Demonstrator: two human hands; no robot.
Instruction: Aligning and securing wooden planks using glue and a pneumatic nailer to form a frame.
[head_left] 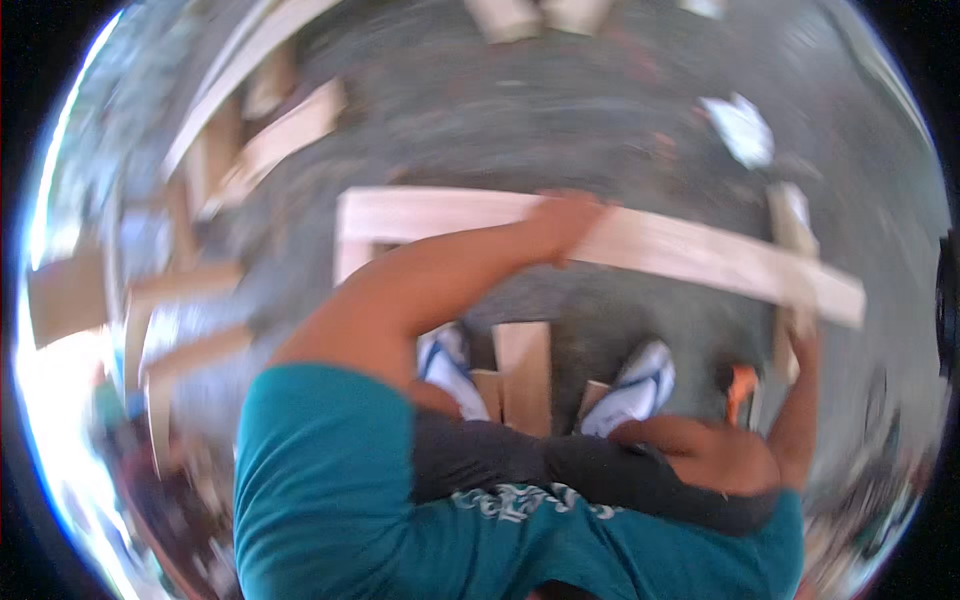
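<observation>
A long pale wooden plank (pixel 690 252) lies across in front of me, sloping down slightly to the right. At its left end a short piece of wood (pixel 352 255) meets it, pointing toward me. My left hand (pixel 570 225) reaches over the plank's middle, its fingers closed around the board's edges. Near the right end, another short wooden piece (pixel 793 220) crosses beneath the plank. My right hand (pixel 802 318) is at that crossing, against the wood; motion smears its fingers, so their grip is unclear.
Between my feet stands a wooden block (pixel 524 375). An orange-handled tool (pixel 741 392) lies by my right leg. Crumpled white material (pixel 740 130) is on the grey floor (pixel 600 110). Wooden frames (pixel 190 290) and offcuts (pixel 285 140) stand at the left; more wood (pixel 505 18) is at the far edge.
</observation>
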